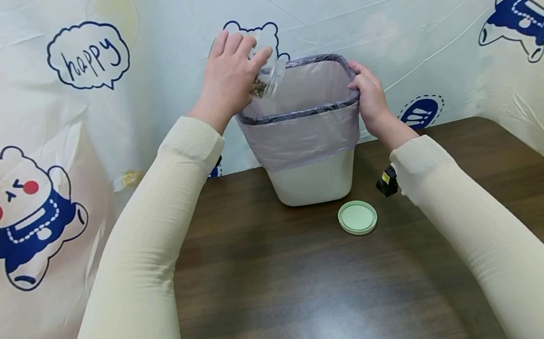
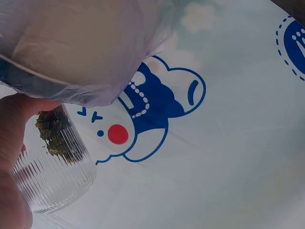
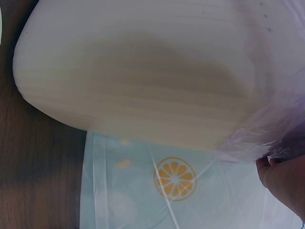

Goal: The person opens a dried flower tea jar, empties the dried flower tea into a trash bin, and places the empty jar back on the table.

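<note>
My left hand (image 1: 231, 77) grips a clear ribbed glass jar (image 2: 59, 183), tipped with its mouth toward the inside of a white bin (image 1: 313, 182). Dried brownish-green bits (image 2: 58, 133) lie along the jar's side, near the mouth. A thin translucent lilac bag (image 1: 307, 136) lines the bin and folds down over its outside. At the bin's right rim, my right hand (image 1: 371, 97) holds the edge through the bag, fingertips over the rim. The bin stands upright on the table in the head view.
A pale green round lid (image 1: 358, 217) lies on the dark wooden table (image 1: 291, 286) in front of the bin. Beside the right cuff is a small black device (image 1: 387, 181) with a yellow patch. A printed curtain (image 1: 165, 49) hangs behind and around the table.
</note>
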The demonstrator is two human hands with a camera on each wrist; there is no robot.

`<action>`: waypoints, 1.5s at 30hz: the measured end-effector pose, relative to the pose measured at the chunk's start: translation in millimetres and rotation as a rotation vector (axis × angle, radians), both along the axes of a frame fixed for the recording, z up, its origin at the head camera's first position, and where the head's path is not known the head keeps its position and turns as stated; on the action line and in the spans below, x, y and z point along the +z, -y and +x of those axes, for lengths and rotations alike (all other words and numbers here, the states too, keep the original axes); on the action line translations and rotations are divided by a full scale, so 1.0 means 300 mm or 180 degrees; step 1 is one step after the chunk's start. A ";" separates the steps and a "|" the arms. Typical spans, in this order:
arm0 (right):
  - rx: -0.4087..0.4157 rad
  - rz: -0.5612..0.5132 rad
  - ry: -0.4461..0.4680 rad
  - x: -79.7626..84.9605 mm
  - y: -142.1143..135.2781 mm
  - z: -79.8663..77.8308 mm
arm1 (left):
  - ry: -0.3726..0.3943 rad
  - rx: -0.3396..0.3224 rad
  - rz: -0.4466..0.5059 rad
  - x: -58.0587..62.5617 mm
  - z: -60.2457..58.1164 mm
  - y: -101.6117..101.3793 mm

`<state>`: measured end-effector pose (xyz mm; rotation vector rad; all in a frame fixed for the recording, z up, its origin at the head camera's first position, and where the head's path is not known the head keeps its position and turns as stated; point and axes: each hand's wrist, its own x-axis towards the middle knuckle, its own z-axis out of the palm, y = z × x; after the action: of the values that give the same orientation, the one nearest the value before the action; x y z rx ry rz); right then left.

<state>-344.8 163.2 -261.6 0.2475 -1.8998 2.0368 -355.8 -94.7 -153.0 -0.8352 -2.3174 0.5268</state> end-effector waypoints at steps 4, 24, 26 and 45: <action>0.0003 0.0001 0.0002 0.001 0.001 0.003 | -0.0043 -0.0035 -0.0019 0.001 0.000 0.000; 0.0005 -0.0054 0.0035 0.001 -0.001 0.009 | -0.0112 0.0099 -0.0349 0.009 0.001 -0.005; 0.0005 -0.0046 0.0042 0.000 -0.002 0.009 | -0.0128 0.0095 -0.0376 0.009 0.001 -0.006; 0.0008 -0.0029 0.0031 0.008 0.004 0.012 | -0.0162 0.0097 -0.0492 0.015 -0.002 -0.004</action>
<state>-341.3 162.0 -259.3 0.2382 -1.8965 2.0517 -356.5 -93.6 -148.3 -0.8488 -2.2678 0.7399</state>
